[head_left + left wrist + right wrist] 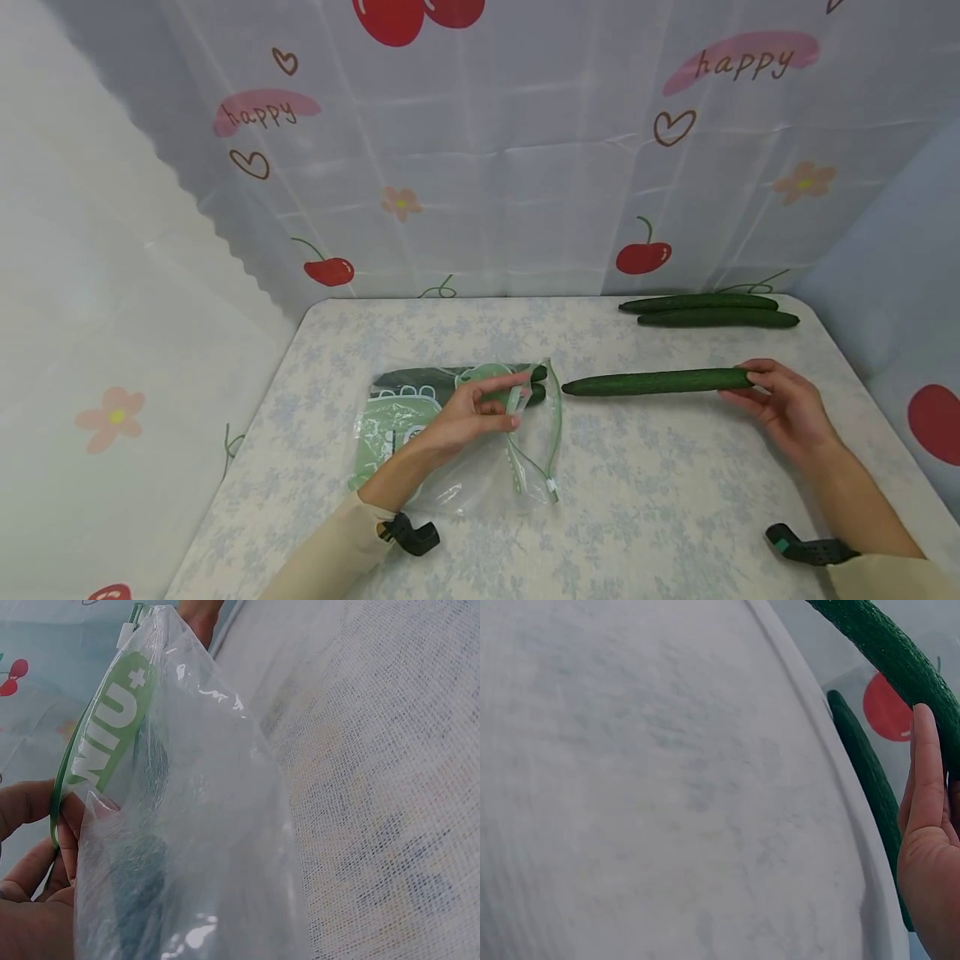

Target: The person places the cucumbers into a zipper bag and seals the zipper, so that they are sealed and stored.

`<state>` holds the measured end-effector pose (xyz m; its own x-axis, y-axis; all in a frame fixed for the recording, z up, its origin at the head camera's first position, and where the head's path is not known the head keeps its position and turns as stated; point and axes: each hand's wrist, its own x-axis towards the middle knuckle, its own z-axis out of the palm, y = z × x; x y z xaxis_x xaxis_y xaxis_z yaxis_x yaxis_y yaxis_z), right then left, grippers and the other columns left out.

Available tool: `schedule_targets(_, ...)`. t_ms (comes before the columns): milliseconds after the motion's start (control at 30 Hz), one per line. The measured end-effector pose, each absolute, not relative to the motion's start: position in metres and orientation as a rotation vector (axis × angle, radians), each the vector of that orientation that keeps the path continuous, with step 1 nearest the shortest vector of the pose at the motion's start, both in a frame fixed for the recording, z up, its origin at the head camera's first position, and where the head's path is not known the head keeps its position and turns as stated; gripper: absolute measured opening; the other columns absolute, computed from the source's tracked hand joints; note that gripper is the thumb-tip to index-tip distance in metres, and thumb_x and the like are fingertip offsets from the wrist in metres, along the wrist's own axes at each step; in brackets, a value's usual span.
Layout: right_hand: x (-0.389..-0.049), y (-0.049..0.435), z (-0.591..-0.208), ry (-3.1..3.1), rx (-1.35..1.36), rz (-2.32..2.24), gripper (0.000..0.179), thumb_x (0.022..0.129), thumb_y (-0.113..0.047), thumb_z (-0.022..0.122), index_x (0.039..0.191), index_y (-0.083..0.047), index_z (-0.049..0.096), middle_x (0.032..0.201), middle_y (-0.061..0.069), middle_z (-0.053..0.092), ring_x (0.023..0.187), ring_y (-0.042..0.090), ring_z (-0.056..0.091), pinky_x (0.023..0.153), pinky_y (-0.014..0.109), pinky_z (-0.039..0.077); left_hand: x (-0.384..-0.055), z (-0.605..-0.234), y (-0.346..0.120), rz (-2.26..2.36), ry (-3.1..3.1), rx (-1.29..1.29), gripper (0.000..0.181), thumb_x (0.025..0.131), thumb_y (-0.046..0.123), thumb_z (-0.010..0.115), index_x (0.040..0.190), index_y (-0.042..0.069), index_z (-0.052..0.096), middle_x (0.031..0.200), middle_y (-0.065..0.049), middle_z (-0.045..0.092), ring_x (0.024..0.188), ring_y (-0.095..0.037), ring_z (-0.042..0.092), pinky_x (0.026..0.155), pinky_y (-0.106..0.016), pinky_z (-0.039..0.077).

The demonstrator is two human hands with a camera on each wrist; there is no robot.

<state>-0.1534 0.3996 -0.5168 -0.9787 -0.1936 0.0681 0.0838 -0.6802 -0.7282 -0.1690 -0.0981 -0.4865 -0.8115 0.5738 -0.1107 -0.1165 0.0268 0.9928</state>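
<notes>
My left hand (471,414) pinches the open edge of a clear zip bag (461,483) with green print and a green zip strip. Inside the bag lie two dark cucumbers (537,393), their ends showing near its mouth. In the left wrist view the fingers (26,806) hold the green strip, and the clear bag (217,817) bulges beside them. On the right, my right hand (787,408) grips one end of a long green cucumber (652,382). Its other tip points left, close to the bag's mouth. The right wrist view shows this cucumber (889,645) along the thumb.
Two more cucumbers (708,310) lie side by side at the table's back right. The table (630,500) has a pale cloth with blue flowers. Behind it hangs a curtain (510,183) printed with cherries, hearts and words. Each wrist wears a black strapped device (810,548).
</notes>
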Motion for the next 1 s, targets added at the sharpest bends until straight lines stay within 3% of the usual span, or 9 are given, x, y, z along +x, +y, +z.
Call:
schedule_targets(400,-0.153,0.378,-0.520,1.210,-0.304,-2.649,0.044,0.111,0.012,0.028,0.123,0.006,0.071,0.121,0.011,0.068,0.103,0.031,0.080,0.094,0.044,0.064,-0.169,-0.485,-0.095,1.813,1.852,0.454,0.070,0.094,-0.001,0.077,0.159,0.017,0.056,0.158,-0.011,0.059,0.081,-0.004,0.063,0.080,-0.021,0.056)
schedule_targets(733,-0.154,0.352,-0.514,1.381,-0.230,-2.526,0.039,0.112,0.009,0.036,0.118,0.000,0.073,0.122,0.007,0.067,0.103,0.024,0.079,0.095,0.039,0.064,-0.168,-0.486,-0.095,1.822,1.836,0.453,0.072,0.093,-0.001,0.078,0.160,0.013,0.054,0.157,-0.012,0.060,0.081,-0.004,0.066,0.081,-0.021,0.056)
schedule_targets(833,-0.155,0.344,-0.512,1.405,-0.192,-2.497,0.037,0.112,0.007,0.038,0.116,-0.002,0.074,0.122,0.006,0.067,0.103,0.023,0.079,0.096,0.039,0.063,-0.168,-0.486,-0.095,1.829,1.830,0.449,0.071,0.093,-0.001,0.078,0.159,0.014,0.055,0.153,-0.008,0.063,0.080,-0.004,0.064,0.081,-0.021,0.056)
schedule_targets(1000,-0.155,0.333,-0.511,1.414,-0.176,-2.446,0.035,0.112,0.007,0.040,0.114,-0.002,0.074,0.123,0.005,0.066,0.109,0.022,0.079,0.098,0.041,0.062,-0.168,-0.485,-0.095,1.829,1.841,0.444,0.071,0.094,0.000,0.078,0.159,0.014,0.055,0.131,0.005,0.070,0.076,-0.004,0.061,0.080,-0.021,0.055)
